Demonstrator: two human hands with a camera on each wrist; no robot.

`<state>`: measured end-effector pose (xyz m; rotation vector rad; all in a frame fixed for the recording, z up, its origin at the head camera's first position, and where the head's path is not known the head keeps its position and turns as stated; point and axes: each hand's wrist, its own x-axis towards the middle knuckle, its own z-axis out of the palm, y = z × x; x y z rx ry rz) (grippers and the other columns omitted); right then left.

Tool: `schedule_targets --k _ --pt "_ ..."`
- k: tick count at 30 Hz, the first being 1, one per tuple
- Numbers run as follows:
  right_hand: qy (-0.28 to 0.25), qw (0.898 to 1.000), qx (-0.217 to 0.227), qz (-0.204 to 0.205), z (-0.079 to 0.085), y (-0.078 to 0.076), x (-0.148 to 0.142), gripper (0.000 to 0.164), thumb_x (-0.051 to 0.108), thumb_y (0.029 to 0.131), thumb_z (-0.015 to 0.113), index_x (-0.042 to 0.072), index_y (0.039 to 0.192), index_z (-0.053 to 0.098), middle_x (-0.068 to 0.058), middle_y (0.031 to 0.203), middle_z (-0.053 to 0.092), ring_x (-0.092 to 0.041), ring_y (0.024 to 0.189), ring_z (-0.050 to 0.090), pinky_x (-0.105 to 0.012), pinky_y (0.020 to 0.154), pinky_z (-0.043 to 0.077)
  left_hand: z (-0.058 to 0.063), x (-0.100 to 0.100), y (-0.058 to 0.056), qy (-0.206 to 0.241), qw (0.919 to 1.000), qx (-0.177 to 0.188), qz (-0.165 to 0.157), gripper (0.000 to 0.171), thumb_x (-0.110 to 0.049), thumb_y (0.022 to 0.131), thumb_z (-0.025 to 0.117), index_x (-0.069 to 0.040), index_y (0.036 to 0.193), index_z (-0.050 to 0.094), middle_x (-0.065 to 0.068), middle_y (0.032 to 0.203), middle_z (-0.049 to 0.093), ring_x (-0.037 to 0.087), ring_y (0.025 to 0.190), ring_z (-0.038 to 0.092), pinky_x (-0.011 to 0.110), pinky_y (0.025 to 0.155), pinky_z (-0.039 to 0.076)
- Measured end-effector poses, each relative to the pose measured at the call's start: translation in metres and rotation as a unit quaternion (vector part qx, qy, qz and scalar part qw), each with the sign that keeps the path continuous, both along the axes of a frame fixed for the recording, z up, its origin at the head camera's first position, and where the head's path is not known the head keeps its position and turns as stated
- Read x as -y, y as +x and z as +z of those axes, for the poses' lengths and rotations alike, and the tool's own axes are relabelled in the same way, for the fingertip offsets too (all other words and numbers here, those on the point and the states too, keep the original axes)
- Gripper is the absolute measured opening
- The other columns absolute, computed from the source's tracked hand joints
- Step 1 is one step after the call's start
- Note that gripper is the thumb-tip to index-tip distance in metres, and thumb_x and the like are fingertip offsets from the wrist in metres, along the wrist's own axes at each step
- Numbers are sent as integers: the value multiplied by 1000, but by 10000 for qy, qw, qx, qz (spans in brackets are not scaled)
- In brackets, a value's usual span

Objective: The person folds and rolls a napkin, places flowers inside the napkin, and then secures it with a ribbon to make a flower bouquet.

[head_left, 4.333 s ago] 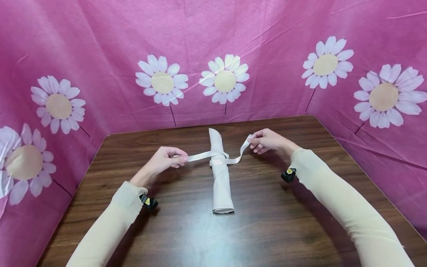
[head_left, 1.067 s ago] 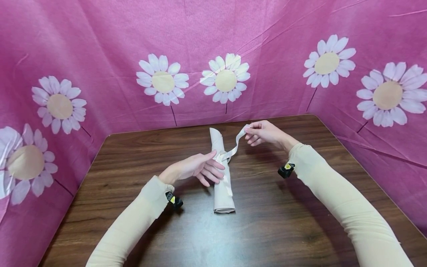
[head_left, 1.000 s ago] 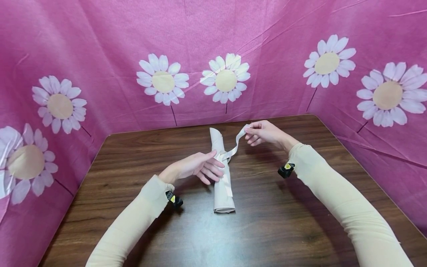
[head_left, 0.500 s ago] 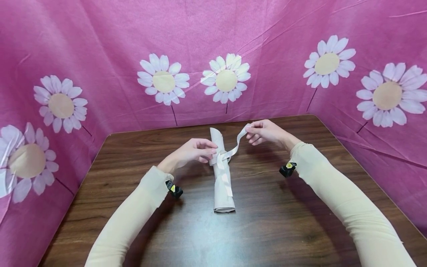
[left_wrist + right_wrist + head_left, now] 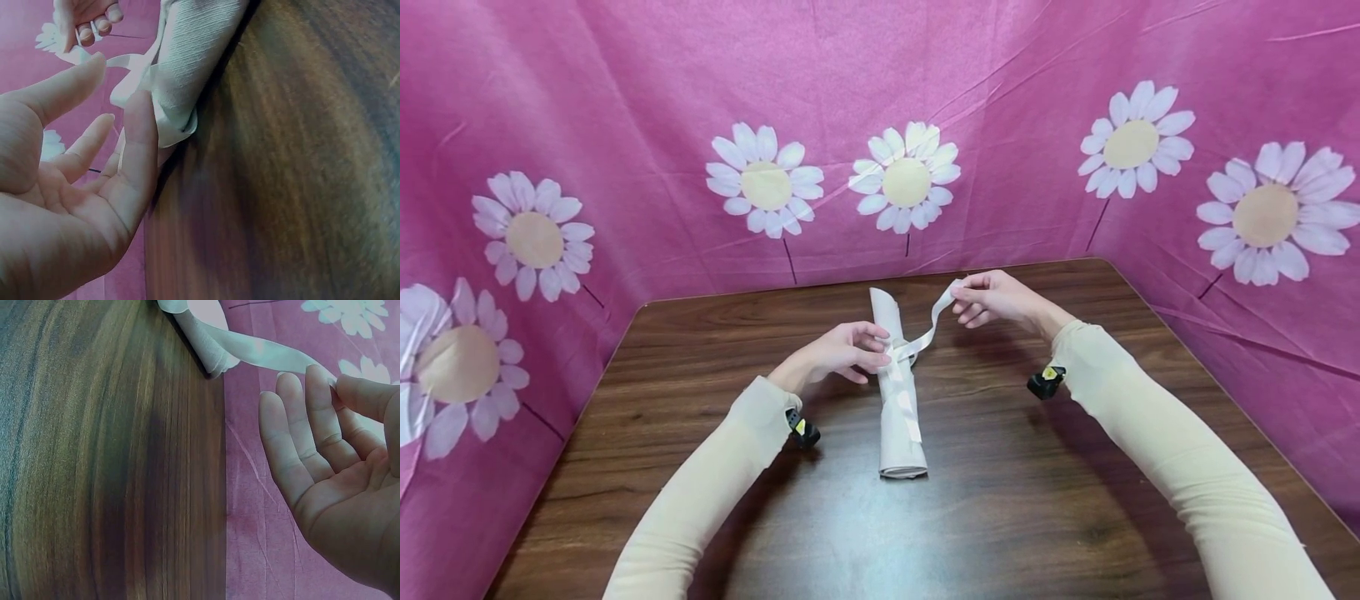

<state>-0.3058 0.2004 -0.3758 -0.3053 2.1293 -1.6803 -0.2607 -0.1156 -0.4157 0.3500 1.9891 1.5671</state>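
A cream cloth roll (image 5: 900, 450) lies lengthwise on the table, with a white satin ribbon (image 5: 928, 337) wrapped round its middle. My right hand (image 5: 1003, 300) pinches one ribbon end between thumb and index finger, holding that tail raised to the right; the right wrist view shows the stretched ribbon (image 5: 269, 353) too. The ribbon's other tail drapes down the roll towards its near end. My left hand (image 5: 841, 352) is at the roll's left side, by the ribbon crossing. In the left wrist view its thumb and fingers are spread, close to the ribbon loop (image 5: 178, 130); whether a fingertip touches is unclear.
The dark wood-grain table (image 5: 1015, 500) has a pink curtain (image 5: 647, 100) printed with white daisies round its back and sides. A small black camera (image 5: 805, 429) is on my left wrist, another black camera (image 5: 1047, 382) on my right.
My left hand has let go of the ribbon's left end, which now lies along the roll. Lately that hand drew back from over the roll to its left side. My right hand keeps its pinch.
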Motion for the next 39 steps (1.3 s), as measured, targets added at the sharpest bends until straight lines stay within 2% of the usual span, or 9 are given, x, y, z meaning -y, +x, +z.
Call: schedule_targets --k 8,17,25,34,39 --pt "-12 10000 3 4 -3 -1 1 27 21 104 61 -3 117 62 -20 96 69 -20 73 71 -52 85 56 -3 -6 4 -162 9995 193 -166 46 -8 88 79 -8 128 57 9 110 66 22 83 66 36 66 59" --pt "68 10000 -54 16 -6 0 -1 29 20 104 60 -4 119 61 -20 96 70 -19 74 71 -49 82 58 -8 -5 3 -190 9997 100 -147 52 -3 85 80 -7 131 55 8 103 66 17 76 63 37 65 59" --pt "102 9999 -84 12 -6 0 0 28 22 104 60 -2 118 62 -15 93 70 -19 73 70 -49 82 58 -8 -6 4 -276 9995 45 -125 46 -6 85 82 -6 125 60 4 92 64 14 71 58 32 61 57" --pt "126 9998 -127 11 -6 0 -1 27 21 105 60 -2 117 62 -22 98 68 -18 73 70 -47 80 59 -12 -12 7 -703 9967 -378 -158 35 -20 82 87 -10 111 71 -2 81 64 10 63 54 26 54 53" --pt "96 9999 -90 36 -6 0 1 26 22 104 60 -1 115 63 -15 94 69 -18 72 70 -44 79 59 -12 -15 7 -821 9947 -614 -117 21 -23 82 87 -11 94 74 -5 74 60 10 66 51 24 51 49"
